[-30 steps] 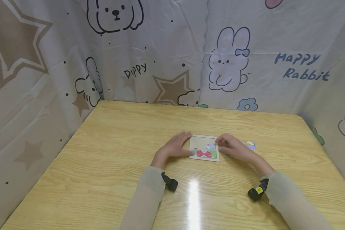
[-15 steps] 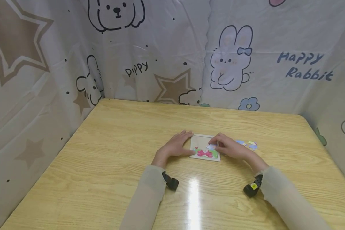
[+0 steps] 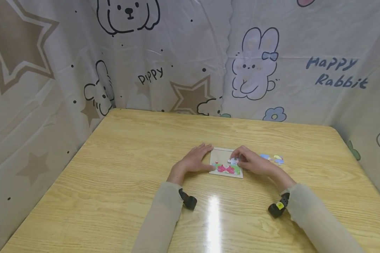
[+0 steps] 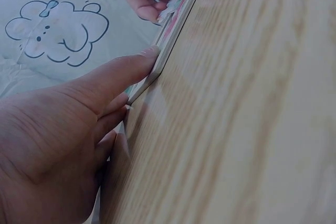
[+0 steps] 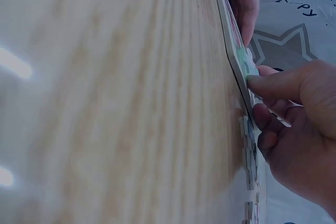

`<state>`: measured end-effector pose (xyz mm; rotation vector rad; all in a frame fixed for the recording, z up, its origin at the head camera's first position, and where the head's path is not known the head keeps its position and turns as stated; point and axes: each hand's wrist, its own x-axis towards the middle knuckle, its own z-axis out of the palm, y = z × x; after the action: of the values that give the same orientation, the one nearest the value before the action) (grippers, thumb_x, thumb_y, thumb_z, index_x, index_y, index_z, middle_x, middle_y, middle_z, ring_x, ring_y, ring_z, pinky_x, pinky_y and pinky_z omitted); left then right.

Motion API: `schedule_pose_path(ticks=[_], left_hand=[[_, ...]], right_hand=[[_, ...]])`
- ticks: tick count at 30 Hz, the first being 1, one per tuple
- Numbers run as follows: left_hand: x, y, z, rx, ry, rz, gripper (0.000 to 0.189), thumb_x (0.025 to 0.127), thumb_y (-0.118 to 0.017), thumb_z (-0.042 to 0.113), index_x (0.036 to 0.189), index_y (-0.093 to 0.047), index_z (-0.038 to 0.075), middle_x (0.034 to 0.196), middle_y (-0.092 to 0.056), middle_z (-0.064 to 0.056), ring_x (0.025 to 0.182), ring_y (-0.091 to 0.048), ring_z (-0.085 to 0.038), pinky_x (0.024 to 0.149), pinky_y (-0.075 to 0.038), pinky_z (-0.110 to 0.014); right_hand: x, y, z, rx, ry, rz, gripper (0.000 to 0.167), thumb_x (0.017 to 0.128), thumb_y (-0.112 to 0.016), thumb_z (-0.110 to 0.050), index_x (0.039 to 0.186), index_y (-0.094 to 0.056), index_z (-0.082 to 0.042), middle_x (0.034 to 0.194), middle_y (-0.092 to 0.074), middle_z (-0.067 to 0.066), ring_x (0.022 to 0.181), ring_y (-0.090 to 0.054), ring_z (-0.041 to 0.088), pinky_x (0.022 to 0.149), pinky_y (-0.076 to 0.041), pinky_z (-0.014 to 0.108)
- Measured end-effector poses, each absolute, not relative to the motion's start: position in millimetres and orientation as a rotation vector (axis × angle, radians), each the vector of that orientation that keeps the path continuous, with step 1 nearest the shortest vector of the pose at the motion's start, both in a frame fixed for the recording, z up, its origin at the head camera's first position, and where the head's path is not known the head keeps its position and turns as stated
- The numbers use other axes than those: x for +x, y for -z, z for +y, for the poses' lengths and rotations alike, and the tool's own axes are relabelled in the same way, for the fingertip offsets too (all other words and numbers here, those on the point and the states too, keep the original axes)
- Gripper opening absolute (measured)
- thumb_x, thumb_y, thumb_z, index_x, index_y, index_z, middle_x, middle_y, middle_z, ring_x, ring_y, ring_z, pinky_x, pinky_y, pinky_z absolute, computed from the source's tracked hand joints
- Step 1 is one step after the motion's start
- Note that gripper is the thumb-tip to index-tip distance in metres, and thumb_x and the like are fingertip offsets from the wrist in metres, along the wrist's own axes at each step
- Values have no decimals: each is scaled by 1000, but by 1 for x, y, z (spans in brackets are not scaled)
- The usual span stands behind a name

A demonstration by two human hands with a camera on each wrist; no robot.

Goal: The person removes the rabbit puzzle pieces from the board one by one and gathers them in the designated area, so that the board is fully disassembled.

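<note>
A square jigsaw tray [image 3: 220,154] with a pale rim lies on the table, its lower part filled with joined pieces [image 3: 225,169] showing pink and green. My left hand [image 3: 194,160] rests along the tray's left side, thumb on the near corner and fingers stretched to the far one. In the left wrist view the thumb [image 4: 126,72] lies on the rim. Over the tray's right half, my right hand [image 3: 252,161] pinches a light-blue puzzle piece [image 3: 233,161] between thumb and fingers, right above the joined row. Part of that piece is hidden by the fingers.
Loose blue and yellow puzzle pieces [image 3: 279,160] lie on the wooden table [image 3: 114,175] just right of the tray, partly behind the right hand. A printed curtain [image 3: 183,52] stands along the table's back and sides.
My right hand has moved left from the tray's right edge to over its right half, uncovering more of the loose pieces. The left hand keeps its place on the tray.
</note>
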<state>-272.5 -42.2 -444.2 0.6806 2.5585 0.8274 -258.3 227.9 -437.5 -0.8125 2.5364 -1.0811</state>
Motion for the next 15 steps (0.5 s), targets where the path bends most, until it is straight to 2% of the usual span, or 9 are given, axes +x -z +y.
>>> schedule_pose_path(ticks=[12,15], left_hand=[[-272,445,-42,676,-836,2555,83,89,-70,41,156,-28,17,165,-21,0,156,-7,-20,129,-4,-38],[-273,445,-43,672,-839,2555,83,89,-70,41,156,-27,17,165,-20,0,156,-7,-20,129,-4,-38]], right_hand=[[-257,442,229,-766,1110,2577,24,97,-54,2,120,-52,-5,101,-54,11,85,-45,15,70,-41,20],[-256,441,228,-784,1106,2607,24,96,-53,3,119,-53,-6,102,-55,10,88,-47,17,73,-43,20]])
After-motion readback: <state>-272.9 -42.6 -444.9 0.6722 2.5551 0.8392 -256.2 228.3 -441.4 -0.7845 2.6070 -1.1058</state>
